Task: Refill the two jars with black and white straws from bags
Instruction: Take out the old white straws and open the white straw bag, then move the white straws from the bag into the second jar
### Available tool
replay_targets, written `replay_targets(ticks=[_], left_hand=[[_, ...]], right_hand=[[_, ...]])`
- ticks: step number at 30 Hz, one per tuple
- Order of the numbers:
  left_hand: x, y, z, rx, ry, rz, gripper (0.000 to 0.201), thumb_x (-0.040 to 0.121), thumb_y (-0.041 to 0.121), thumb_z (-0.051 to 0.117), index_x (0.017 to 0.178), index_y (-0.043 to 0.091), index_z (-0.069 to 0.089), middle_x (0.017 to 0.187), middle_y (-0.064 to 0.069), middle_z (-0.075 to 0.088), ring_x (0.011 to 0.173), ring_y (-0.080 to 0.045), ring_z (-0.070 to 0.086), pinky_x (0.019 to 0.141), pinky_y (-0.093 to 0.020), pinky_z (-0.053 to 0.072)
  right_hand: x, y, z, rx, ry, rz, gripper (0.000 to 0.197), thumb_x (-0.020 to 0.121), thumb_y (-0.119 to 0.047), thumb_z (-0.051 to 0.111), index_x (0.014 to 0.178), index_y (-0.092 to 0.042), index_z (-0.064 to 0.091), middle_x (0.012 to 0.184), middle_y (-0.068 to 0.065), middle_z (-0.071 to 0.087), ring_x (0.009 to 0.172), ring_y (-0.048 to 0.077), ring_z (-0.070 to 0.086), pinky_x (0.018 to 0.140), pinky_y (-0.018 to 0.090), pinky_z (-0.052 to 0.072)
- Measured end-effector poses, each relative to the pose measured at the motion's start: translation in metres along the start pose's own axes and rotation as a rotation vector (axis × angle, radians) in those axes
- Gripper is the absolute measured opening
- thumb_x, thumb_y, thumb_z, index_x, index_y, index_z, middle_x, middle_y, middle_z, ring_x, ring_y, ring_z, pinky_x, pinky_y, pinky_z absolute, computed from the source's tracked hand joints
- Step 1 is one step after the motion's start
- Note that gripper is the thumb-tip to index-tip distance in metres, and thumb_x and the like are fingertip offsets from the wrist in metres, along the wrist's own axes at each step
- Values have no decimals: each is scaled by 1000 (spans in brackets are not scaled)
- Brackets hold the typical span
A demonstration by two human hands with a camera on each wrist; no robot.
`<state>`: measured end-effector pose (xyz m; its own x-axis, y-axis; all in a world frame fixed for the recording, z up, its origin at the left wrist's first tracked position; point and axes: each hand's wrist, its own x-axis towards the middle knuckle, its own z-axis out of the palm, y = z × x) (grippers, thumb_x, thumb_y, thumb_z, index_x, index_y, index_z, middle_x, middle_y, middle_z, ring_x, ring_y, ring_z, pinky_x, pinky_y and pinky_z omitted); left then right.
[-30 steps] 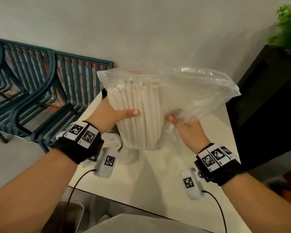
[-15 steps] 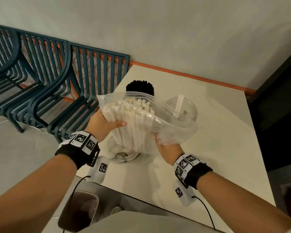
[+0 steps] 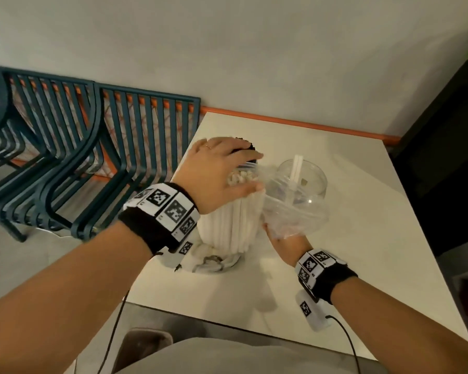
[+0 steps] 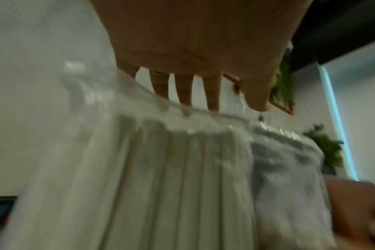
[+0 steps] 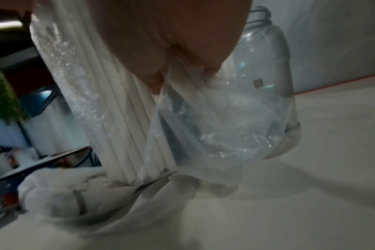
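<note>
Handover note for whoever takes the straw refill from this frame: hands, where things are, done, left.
Left hand: over the open top of the bag of white straws, fingers reaching into the mouth; no firm grip shows.
Right hand: grips the bag's loose clear plastic low on its right side, holding it upright on the table.
Clear jar: just behind the bag, nearly empty, a couple of white straws standing in it.
Black straws: mostly hidden behind the left hand; they look already topped up.
Left: move the white straws from bag into the clear jar.
</note>
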<state>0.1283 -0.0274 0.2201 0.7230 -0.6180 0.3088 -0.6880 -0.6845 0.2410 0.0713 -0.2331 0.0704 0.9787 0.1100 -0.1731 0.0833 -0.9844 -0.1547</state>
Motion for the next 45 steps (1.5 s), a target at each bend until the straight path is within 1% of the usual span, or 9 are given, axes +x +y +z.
replay_targets(ticks=[5, 10, 16, 20, 23, 28, 31, 41, 45], left_hand=[[2, -14, 43, 200, -256, -35, 75, 79, 78, 28, 144, 46, 10, 152, 9, 26, 140, -23, 26, 113, -48, 17], [4, -26, 48, 215, -217, -34, 74, 80, 77, 28, 144, 45, 7, 147, 8, 33, 131, -23, 37, 105, -45, 28], [5, -28, 52, 187, -189, -20, 73, 79, 76, 28, 143, 44, 13, 139, 9, 40, 125, -23, 42, 102, -45, 33], [8, -30, 56, 164, -177, -20, 73, 78, 76, 30, 142, 44, 14, 138, 10, 41, 124, -23, 42, 102, -45, 33], [8, -32, 57, 168, -165, -12, 74, 77, 77, 27, 142, 44, 14, 138, 10, 41, 124, -22, 43, 101, -44, 34], [5, -32, 58, 193, -155, -1, 77, 76, 77, 26, 143, 42, 14, 136, 10, 42, 121, -22, 45, 98, -43, 36], [6, -30, 58, 189, -139, -9, 79, 76, 75, 34, 143, 38, 17, 137, 8, 42, 121, -22, 45, 97, -42, 37], [2, -38, 59, -93, 99, 31, 44, 54, 12, 81, 88, 16, 53, 105, -7, 47, 94, -25, 43, 75, -40, 48], [-10, -52, 42, 9, 92, 57, 29, 60, 36, 77, 76, 19, 61, 103, -3, 52, 101, -25, 43, 84, -41, 40]], right_hand=[[-1, 10, 3, 333, 208, 69, 22, 94, -20, 57, 115, -13, 53, 97, -3, 63, 89, 10, 63, 79, 24, 49], [-34, 21, -20, 1027, 583, 173, 87, 71, -25, 81, 136, -29, 23, 129, -5, 41, 110, -10, 45, 89, 6, 37], [-45, 15, -83, 357, 1056, -9, 85, 75, -31, 73, 143, -12, 25, 144, 14, 25, 136, 25, 28, 113, 41, 27], [-33, 0, -116, -90, 837, -218, 27, 89, -44, 50, 95, -25, 69, 115, -6, 63, 131, 26, 40, 109, 55, 19], [-19, -1, -123, -183, 542, -78, 49, 95, -47, 29, 79, -28, 71, 89, -12, 69, 120, 18, 51, 111, 51, 9], [0, -1, -120, 137, 335, 36, 36, 89, -39, 51, 124, -32, 57, 108, -14, 63, 106, 17, 55, 99, 36, 29], [6, -8, -116, 262, 211, 62, 76, 77, -43, 71, 143, -31, 34, 130, -10, 49, 122, 18, 44, 103, 39, 27], [18, -46, -87, 492, 187, 101, 120, 63, -41, 84, 151, -30, 2, 140, -2, 40, 128, 19, 36, 103, 37, 22], [23, -42, -75, 503, 233, 135, 128, 56, -46, 86, 150, -30, 1, 143, -3, 41, 130, 20, 38, 107, 42, 25]])
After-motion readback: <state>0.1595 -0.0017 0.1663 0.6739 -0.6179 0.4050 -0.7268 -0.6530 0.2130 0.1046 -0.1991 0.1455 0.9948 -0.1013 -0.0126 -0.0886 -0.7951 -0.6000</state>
